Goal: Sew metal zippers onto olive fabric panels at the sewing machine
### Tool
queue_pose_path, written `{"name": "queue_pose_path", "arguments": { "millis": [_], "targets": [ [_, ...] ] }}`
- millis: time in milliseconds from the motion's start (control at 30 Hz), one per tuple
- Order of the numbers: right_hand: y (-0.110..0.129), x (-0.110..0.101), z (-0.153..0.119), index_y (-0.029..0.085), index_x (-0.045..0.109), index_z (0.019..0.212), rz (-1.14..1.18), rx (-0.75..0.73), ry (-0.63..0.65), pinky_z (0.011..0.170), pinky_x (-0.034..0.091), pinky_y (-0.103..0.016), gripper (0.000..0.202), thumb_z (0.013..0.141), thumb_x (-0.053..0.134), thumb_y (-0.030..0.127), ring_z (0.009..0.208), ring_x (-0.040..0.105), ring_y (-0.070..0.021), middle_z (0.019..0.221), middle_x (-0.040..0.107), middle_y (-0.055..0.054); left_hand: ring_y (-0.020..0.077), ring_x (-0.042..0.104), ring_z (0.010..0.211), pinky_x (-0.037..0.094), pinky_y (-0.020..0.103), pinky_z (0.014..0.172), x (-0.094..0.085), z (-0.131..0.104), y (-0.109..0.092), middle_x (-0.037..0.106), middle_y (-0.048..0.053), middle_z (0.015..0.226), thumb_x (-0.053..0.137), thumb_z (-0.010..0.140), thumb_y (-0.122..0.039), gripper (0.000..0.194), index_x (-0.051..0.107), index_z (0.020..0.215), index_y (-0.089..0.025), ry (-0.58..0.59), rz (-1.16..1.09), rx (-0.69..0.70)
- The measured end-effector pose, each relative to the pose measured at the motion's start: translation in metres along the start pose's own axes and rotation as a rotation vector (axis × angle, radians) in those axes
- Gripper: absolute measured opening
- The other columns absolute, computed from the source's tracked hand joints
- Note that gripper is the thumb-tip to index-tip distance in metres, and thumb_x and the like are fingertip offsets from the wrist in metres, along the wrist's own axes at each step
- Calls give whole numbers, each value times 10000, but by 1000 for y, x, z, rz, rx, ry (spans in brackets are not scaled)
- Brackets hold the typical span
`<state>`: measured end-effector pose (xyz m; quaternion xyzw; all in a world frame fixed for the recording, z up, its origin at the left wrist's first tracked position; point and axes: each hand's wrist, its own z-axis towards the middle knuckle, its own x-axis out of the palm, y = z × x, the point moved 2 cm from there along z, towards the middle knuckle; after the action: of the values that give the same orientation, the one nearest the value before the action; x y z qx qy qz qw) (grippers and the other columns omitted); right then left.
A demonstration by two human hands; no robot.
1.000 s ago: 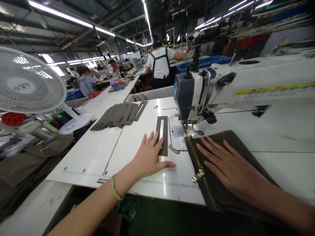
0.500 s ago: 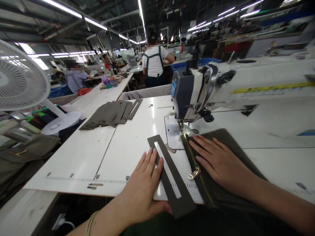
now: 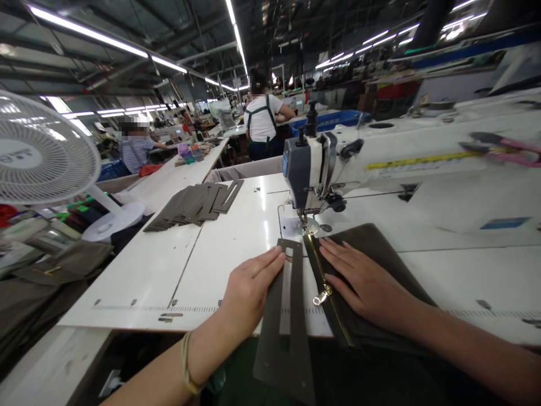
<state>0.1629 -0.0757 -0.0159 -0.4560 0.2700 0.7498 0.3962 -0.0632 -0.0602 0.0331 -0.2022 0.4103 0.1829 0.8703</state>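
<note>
My left hand (image 3: 249,282) has its fingers together on the left edge of a dark grey-brown slotted panel (image 3: 298,316), with the thumb hidden. The near end of the panel hangs past the table edge. My right hand (image 3: 359,276) lies flat, fingers stretched out, on a folded dark olive fabric piece (image 3: 380,248). A gold zipper (image 3: 316,258) with a shiny metal pull (image 3: 323,294) runs along that fabric's left side. The zipper's far end lies just short of the sewing machine's presser foot (image 3: 303,220), and the panel is to the left of it.
The sewing machine head (image 3: 302,175) stands ahead, with pink-handled snips (image 3: 507,149) on its arm. A pile of slotted panels (image 3: 190,206) is on the white table (image 3: 139,276). At the left stand a white fan (image 3: 46,152) and dark fabric pieces (image 3: 46,282). Other people work farther back.
My left hand has moved from lying spread on the panel to gripping its edge. The panel has turned more upright in view, its far end shifting right. My right hand stays on the fabric.
</note>
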Motion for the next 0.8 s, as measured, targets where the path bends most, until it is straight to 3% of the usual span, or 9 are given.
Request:
{"name": "queue_pose_path", "arguments": {
  "millis": [67, 167, 233, 300, 500, 800],
  "targets": [
    [2, 1, -4, 59, 439, 1292, -10, 8, -33, 1021, 358, -465, 442, 897, 348, 235, 1264, 374, -236, 1341, 438, -168, 209, 503, 1168, 471, 349, 960, 15, 17, -6, 534, 136, 1250, 390, 881, -107, 372, 458, 1246, -134, 7, 30, 61],
    [4, 3, -8, 86, 411, 1321, -25, 18, -67, 1005, 375, -469, 463, 875, 333, 182, 1251, 395, -230, 1335, 451, -156, 232, 560, 1094, 495, 341, 930, 46, 35, -11, 596, 162, 1150, 435, 850, -81, 274, 556, 1094, -58, 150, 162, 75],
    [4, 3, -9, 92, 390, 1338, -35, 20, -85, 993, 389, -463, 488, 858, 333, 156, 1241, 408, -227, 1325, 464, -154, 239, 584, 1054, 506, 348, 913, 62, 38, -11, 619, 155, 1106, 462, 837, -63, 235, 582, 1040, -52, 237, 230, 55],
    [3, 3, -9, 90, 397, 1333, -49, 17, -99, 980, 403, -455, 491, 848, 340, 145, 1231, 421, -228, 1314, 477, -152, 250, 581, 1056, 500, 365, 920, 69, 37, -10, 612, 158, 1117, 488, 834, -69, 227, 588, 1037, -53, 250, 253, 43],
    [2, 3, -10, 71, 383, 1337, -77, 1, -132, 991, 389, -436, 503, 840, 361, 144, 1237, 410, -225, 1326, 463, -157, 252, 511, 1156, 427, 379, 1000, 66, 31, -4, 533, 189, 1233, 479, 849, -83, 249, 586, 1073, -70, 234, 169, 48],
    [5, 7, -8, 93, 358, 1353, -105, 49, -150, 1017, 326, -421, 499, 860, 364, 170, 1269, 351, -218, 1372, 419, -118, 248, 474, 1194, 438, 416, 991, 60, 39, -7, 510, 163, 1270, 384, 903, -124, 274, 576, 1097, -93, 310, 122, 49]
  ]
}}
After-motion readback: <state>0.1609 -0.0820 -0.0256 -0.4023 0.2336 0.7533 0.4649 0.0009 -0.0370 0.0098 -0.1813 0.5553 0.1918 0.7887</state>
